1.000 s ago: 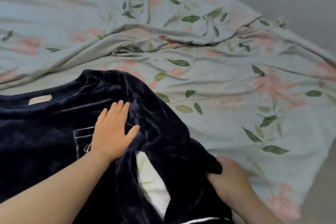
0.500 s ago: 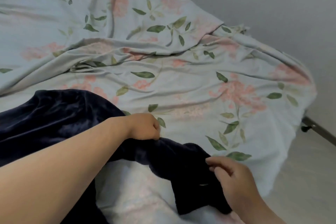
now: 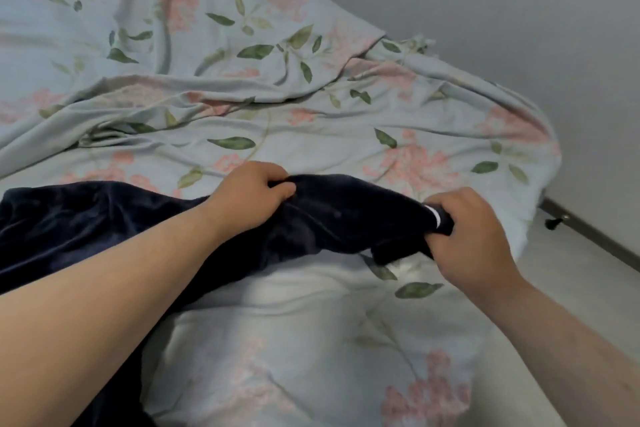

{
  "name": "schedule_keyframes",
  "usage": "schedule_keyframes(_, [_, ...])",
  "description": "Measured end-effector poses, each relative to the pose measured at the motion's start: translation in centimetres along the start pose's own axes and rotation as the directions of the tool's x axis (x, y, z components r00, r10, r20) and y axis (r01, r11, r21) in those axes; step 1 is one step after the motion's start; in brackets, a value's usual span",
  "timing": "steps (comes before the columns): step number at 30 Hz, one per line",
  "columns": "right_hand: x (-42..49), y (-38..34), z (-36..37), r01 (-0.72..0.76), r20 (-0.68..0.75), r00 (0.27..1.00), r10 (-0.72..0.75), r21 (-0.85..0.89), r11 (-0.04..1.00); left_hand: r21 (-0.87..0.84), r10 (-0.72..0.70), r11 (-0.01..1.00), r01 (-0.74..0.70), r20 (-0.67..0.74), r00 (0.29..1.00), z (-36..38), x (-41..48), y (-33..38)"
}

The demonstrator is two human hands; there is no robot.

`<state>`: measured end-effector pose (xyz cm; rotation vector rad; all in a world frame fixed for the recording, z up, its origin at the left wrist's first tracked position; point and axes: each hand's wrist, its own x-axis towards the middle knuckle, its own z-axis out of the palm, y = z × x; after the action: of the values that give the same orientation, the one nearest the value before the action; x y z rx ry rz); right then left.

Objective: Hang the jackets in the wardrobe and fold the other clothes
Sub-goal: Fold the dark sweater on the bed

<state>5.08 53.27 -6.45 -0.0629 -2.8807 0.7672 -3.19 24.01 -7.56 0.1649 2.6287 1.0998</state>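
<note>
The navy sleeve (image 3: 346,215) has risen, left hand (image 3: 249,191) and right hand (image 3: 474,236) gripping it, cuff (image 3: 439,218) mostly hidden.

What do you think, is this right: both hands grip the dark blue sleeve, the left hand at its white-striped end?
No. The head view shows the right hand at the white-striped end; the left hand grips the dark blue sleeve further up. Both hands do grip it.

Plush, faintly sheeny navy garment (image 3: 104,218); matt printed cotton-like bedsheet (image 3: 311,135).
</note>
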Motion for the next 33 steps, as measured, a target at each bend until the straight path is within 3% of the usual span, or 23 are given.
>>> schedule_keyframes(1, [1.0, 0.7, -0.7, 0.077, -0.118, 0.989, -0.090, -0.104, 0.992, 0.017, 0.060, 0.998, -0.059, -0.130, 0.990, 0.2, 0.7, 0.7])
schedule_keyframes(3, [1.5, 2.0, -1.0, 0.149, -0.208, 0.954, -0.218, -0.301, 0.942, 0.166, 0.142, 0.981, -0.102, -0.248, 0.958, 1.4, 1.4, 1.4])
schedule_keyframes(5, [1.0, 3.4, 0.2, 0.129, -0.049, 0.984, -0.169, -0.451, 0.883, 0.377, 0.097, 0.926, -0.017, -0.193, 0.976, 3.4, 1.0, 0.9])
schedule_keyframes(7, [-0.1, 4.9, 2.1, 0.081, 0.284, 0.955, 0.084, -0.522, 0.849, 0.501, 0.003, 0.861, 0.088, -0.177, 0.984, 5.1, -0.1, -0.5])
schedule_keyframes(9, [-0.2, 5.8, 3.0, -0.144, 0.375, 0.885, 0.276, -0.343, 0.928, 0.528, -0.054, 0.835, 0.154, -0.200, 0.978, 6.6, -1.6, -2.3])
schedule_keyframes(11, [1.1, 6.0, 3.1, -0.367, 0.185, 0.907, 0.378, -0.095, 0.926, 0.551, -0.120, 0.812, 0.193, -0.167, 0.979, 7.7, -3.3, -3.8])
schedule_keyframes(13, [2.9, 6.6, 2.9, -0.539, 0.032, 0.842, 0.538, 0.023, 0.842, 0.601, -0.147, 0.777, 0.189, -0.119, 0.982, 9.0, -4.1, -4.9])
schedule_keyframes(15, [4.2, 7.0, 3.2, -0.678, 0.133, 0.735, 0.665, 0.148, 0.720, 0.628, -0.156, 0.755, 0.188, -0.106, 0.982, 9.8, -4.0, -5.3])
schedule_keyframes(18, [5.3, 6.5, 3.6, -0.725, 0.311, 0.688, 0.655, 0.292, 0.623, 0.645, -0.186, 0.737, 0.201, -0.093, 0.978, 10.1, -3.3, -5.3])
schedule_keyframes(21, [6.1, 3.6, 3.4, -0.754, 0.531, 0.656, 0.536, 0.444, 0.483, 0.535, -0.181, 0.827, 0.173, -0.039, 0.983, 9.1, -3.2, -4.9])
schedule_keyframes(23, [5.9, 0.1, 2.8, -0.712, 0.599, 0.697, 0.393, 0.521, 0.470, 0.143, -0.242, 0.959, 0.245, -0.038, 0.969, 7.2, -2.8, -3.6])
schedule_keyframes(24, [5.6, -2.0, 2.5, -0.675, 0.616, 0.727, 0.303, 0.562, 0.478, -0.172, -0.313, 0.939, 0.299, -0.063, 0.948, 5.9, -2.6, -2.9])
schedule_keyframes(25, [5.2, -4.6, 2.0, -0.627, 0.628, 0.754, 0.194, 0.599, 0.498, -0.474, -0.419, 0.806, 0.354, -0.034, 0.908, 4.4, -2.3, -2.3])
schedule_keyframes(26, [4.6, -7.2, 1.7, -0.548, 0.624, 0.778, 0.074, 0.617, 0.564, -0.686, -0.495, 0.602, 0.410, 0.083, 0.865, 2.7, -2.1, -1.9])
schedule_keyframes(28, [2.4, -12.6, 1.4, -0.377, 0.637, 0.757, -0.145, 0.608, 0.699, -0.806, -0.412, 0.215, 0.552, 0.438, 0.799, -1.2, -2.4, -2.4])
schedule_keyframes(29, [1.0, -15.2, 1.7, -0.306, 0.656, 0.718, -0.232, 0.597, 0.742, -0.784, -0.324, 0.101, 0.612, 0.556, 0.765, -3.1, -2.9, -3.0])
schedule_keyframes(30, [-0.8, -17.1, 2.5, -0.241, 0.686, 0.659, -0.309, 0.581, 0.777, -0.746, -0.254, 0.054, 0.664, 0.633, 0.732, -4.8, -3.8, -3.7])
schedule_keyframes(31, [-2.6, -19.2, 3.5, -0.177, 0.715, 0.587, -0.379, 0.570, 0.802, -0.709, -0.234, 0.081, 0.701, 0.670, 0.705, -6.2, -4.8, -4.5])
schedule_keyframes(33, [-6.2, -22.6, 6.5, -0.050, 0.777, 0.400, -0.487, 0.549, 0.834, -0.631, -0.269, 0.236, 0.739, 0.688, 0.674, -7.9, -7.0, -6.2])
